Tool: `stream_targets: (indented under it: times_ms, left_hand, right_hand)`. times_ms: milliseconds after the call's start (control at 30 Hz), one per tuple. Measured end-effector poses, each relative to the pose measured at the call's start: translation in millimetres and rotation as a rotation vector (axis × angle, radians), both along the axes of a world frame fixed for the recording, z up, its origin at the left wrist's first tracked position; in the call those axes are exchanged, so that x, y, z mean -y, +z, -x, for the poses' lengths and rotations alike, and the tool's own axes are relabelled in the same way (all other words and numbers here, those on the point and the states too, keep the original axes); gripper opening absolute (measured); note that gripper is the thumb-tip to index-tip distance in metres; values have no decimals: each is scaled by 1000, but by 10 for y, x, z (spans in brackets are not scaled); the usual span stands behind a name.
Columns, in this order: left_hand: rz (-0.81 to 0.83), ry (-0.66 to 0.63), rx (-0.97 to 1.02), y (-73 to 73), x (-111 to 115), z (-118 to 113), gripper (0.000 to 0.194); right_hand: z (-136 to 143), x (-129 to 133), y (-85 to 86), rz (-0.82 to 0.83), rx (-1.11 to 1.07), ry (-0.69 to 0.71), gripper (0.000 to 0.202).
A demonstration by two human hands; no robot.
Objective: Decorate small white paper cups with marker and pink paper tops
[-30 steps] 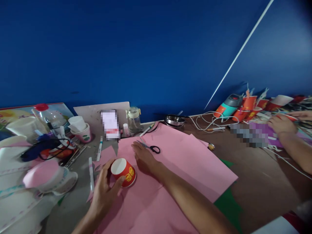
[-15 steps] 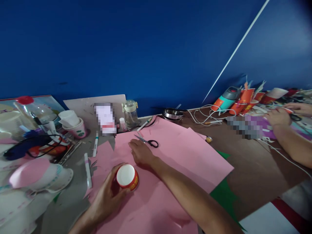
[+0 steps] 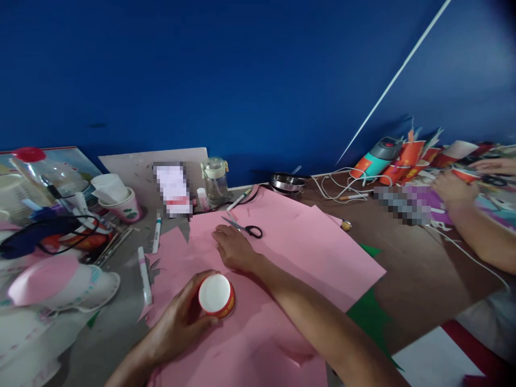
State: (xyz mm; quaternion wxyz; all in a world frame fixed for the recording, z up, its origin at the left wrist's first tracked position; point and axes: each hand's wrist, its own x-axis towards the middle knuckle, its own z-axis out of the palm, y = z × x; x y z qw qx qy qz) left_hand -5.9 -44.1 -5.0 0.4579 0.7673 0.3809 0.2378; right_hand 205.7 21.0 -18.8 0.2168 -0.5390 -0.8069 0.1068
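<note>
A red paper cup (image 3: 216,295) with a white inside stands mouth up over the pink paper (image 3: 298,242). My left hand (image 3: 183,320) is wrapped around its left side, thumb in front and fingers behind. Farther forward, my right hand (image 3: 234,248) lies palm down on the pink sheets with its fingers extended and nothing visible in them. Just beyond that hand are black-handled scissors (image 3: 253,231), blades partly apart, pointing back to the left. The undersides of my right fingers are hidden.
White markers (image 3: 144,277) lie left of the paper, near white paper shapes (image 3: 60,285) and a pink-patterned cup (image 3: 123,207). A phone (image 3: 173,188) and clear bottle (image 3: 216,180) stand behind. Green paper (image 3: 368,317) shows at right, where another person's hands (image 3: 455,188) hold a red cup.
My left hand and the red cup appear slightly farther right in view. My right hand stays on the paper beside the scissors. The other person's hands have shifted slightly.
</note>
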Motion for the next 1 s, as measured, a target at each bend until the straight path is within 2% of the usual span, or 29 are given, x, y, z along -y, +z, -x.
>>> stream_targets:
  times_ms: [333,567,700,833,1000]
  left_hand:
    - [8,4,36,26,-16,-28,62]
    - [-28,-31,36,-39,-6,6,59]
    - [-19,-39,51,-55,-9,6,60]
    - [24,-60,81,4,-2,-31,60]
    - [86,-86,106,128,17,-77,62]
  right_hand:
    - [-15,-1,-8,1,-34,16,31]
    - [-19,-2,-33,2,-95,19,30]
    - [-39,-8,-61,-59,-213,13,33]
    - [-59,-7,-87,-131,-358,21,30]
    - [-34,21,-16,-120,-338,23,28]
